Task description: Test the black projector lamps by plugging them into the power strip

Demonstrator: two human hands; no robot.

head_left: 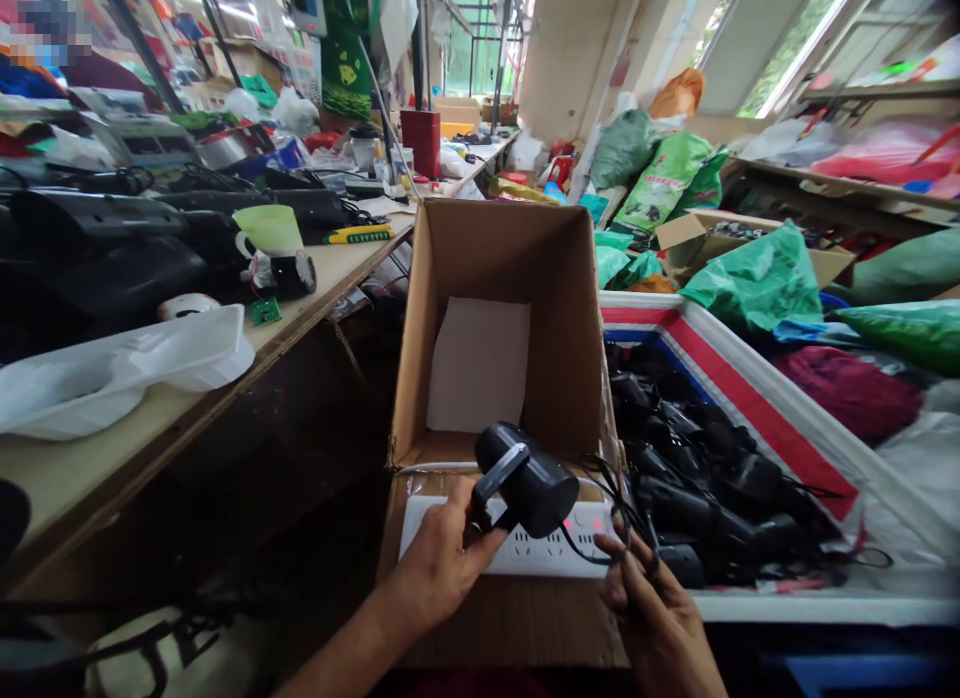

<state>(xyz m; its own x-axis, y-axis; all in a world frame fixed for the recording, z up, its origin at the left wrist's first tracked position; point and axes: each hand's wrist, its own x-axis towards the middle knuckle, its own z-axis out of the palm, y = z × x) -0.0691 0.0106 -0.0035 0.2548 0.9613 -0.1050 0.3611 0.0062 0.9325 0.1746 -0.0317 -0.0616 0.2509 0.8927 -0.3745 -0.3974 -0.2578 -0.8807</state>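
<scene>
Currently, black cylindrical device [536, 488]: held up at lower centre, above the white plastic power strip [536, 564]; thin black cable [626, 508] gathered in loops, plug indistinct.
White bin with striped lining [761, 408]: right; similar black devices [697, 498] lie loose inside.
Left hand [444, 548]: fingers half-curled, gripping the device's bracket.
Right hand [654, 606]: fingers nearly closed, pinching the cable.

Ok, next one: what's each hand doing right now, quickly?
Left hand: closed, holding the black cylindrical device by its bracket.
Right hand: closed, holding the gathered black cable.
</scene>
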